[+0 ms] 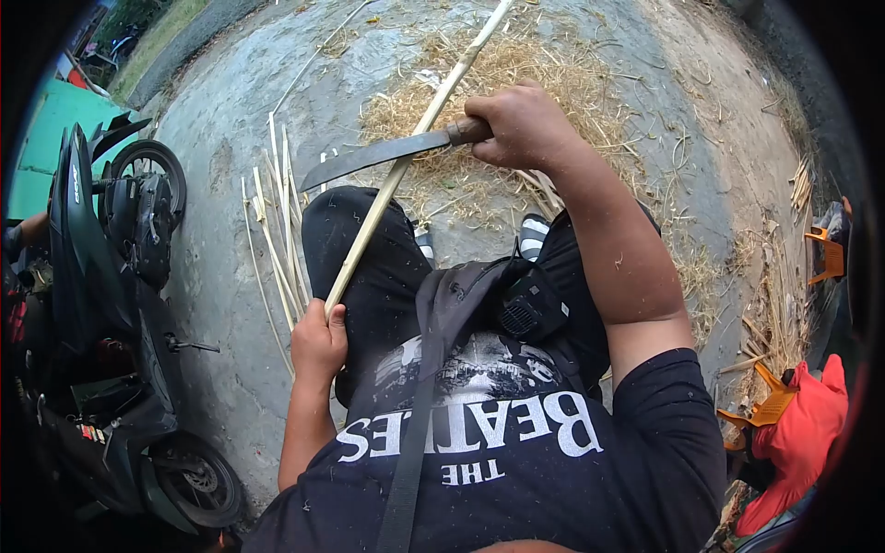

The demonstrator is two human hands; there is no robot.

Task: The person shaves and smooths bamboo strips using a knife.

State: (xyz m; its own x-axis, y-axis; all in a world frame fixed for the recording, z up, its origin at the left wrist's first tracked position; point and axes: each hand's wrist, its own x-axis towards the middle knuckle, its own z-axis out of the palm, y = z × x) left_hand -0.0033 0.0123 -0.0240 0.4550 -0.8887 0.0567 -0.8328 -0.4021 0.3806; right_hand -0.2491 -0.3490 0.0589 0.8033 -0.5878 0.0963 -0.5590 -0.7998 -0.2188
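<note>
My left hand [318, 343] is closed round the near end of a long pale bamboo strip [373, 217]. The strip slants up and away over my left knee, its far end running past the top of the view. In my right hand [524, 124] is the wooden handle of a machete [378, 155] with a hooked tip. Its blade lies across the strip, pointing left. Whether the edge bites into the bamboo I cannot tell. Curly pale shavings [516, 78] cover the ground beyond my knees.
Several pale strips [281, 221] lie on the concrete left of my leg. A dark motorbike [111, 323] stands farther left. Along the right side are orange plastic chairs [765, 401], a red cloth [802, 433] and split bamboo pieces [784, 304].
</note>
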